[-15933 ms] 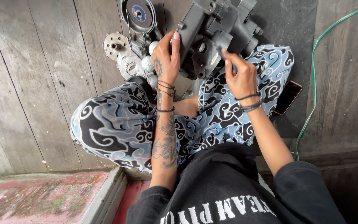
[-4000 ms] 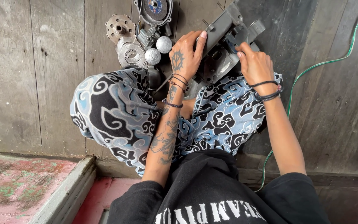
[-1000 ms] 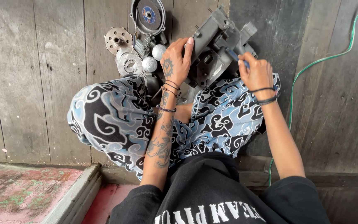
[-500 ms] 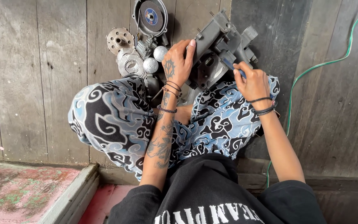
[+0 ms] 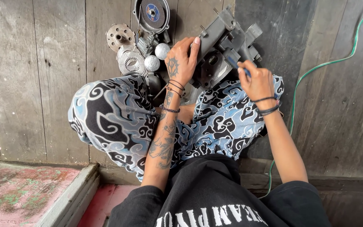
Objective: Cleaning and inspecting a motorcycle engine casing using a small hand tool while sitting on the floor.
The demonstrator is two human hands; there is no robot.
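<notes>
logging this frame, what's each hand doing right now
left hand: open, spread flat on the grey engine casing.
right hand: closed on a blue-handled tool.

Blue tool (image 5: 235, 63) mostly buried in right hand (image 5: 258, 80), type unclear. Grinder disc (image 5: 152, 12) clipped by far edge. Green cable (image 5: 316, 67) exits far right corner. Casing (image 5: 223, 40) underside hidden.
</notes>
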